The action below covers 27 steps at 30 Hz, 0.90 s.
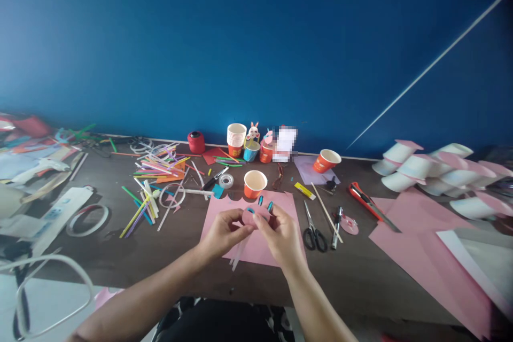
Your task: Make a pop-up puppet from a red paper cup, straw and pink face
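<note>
A pink paper piece (pixel 256 216) with two blue-tipped ears at its top is held between both hands, above a pink sheet (pixel 216 224) lying on the table. My left hand (pixel 224 232) pinches its left edge. Thumb and fingers of my right hand (pixel 282 232) are closed on its right side. White strips (pixel 239 256) hang or lie just below the piece; which of the two cannot be made out. An orange paper cup (pixel 255 184) stands upright right behind the hands.
Scissors (pixel 314 230), a stick (pixel 327 214), a marker (pixel 337 227) and a red cutter (pixel 371 204) lie to the right. Colourful straws (pixel 160 165) are heaped left. Stacked cups (pixel 236 136) stand by the blue wall. White cups (pixel 412 165) lie far right. A cable (pixel 76 262) loops at the left edge.
</note>
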### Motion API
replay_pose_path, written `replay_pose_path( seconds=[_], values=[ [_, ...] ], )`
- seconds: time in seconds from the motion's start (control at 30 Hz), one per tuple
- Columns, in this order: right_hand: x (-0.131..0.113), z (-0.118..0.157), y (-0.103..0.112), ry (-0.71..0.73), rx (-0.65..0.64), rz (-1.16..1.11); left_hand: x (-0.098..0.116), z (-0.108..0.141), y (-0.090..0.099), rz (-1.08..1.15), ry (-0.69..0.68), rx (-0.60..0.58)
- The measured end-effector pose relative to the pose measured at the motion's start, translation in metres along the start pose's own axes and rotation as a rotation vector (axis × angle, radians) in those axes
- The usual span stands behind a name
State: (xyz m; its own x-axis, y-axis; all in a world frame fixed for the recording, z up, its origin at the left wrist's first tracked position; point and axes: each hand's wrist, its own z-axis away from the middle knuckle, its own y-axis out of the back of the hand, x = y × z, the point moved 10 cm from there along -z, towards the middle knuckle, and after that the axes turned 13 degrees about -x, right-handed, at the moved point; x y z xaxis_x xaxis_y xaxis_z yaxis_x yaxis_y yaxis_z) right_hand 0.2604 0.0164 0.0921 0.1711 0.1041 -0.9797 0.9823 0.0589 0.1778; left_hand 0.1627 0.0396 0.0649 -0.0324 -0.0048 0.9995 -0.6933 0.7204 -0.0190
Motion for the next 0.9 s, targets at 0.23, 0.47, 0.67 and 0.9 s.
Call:
replay_pose_path(
  seconds=[0.23,0.47,0.67,0.9],
  values=[
    [0.02,-0.007,-0.001,-0.053,-0.017,-0.059,-0.016,-0.003,0.001,0.053,0.06,0.036],
    [0.015,-0.012,0.003,-0.085,-0.065,0.049,-0.022,-0.004,0.002,0.069,0.052,0.017],
    [0.015,-0.015,0.009,-0.109,-0.027,0.07,-0.022,-0.005,0.002,0.035,0.047,0.018],
    [0.012,-0.016,0.011,-0.088,0.031,0.126,-0.026,-0.005,0.006,0.014,0.048,0.04]
  ],
)
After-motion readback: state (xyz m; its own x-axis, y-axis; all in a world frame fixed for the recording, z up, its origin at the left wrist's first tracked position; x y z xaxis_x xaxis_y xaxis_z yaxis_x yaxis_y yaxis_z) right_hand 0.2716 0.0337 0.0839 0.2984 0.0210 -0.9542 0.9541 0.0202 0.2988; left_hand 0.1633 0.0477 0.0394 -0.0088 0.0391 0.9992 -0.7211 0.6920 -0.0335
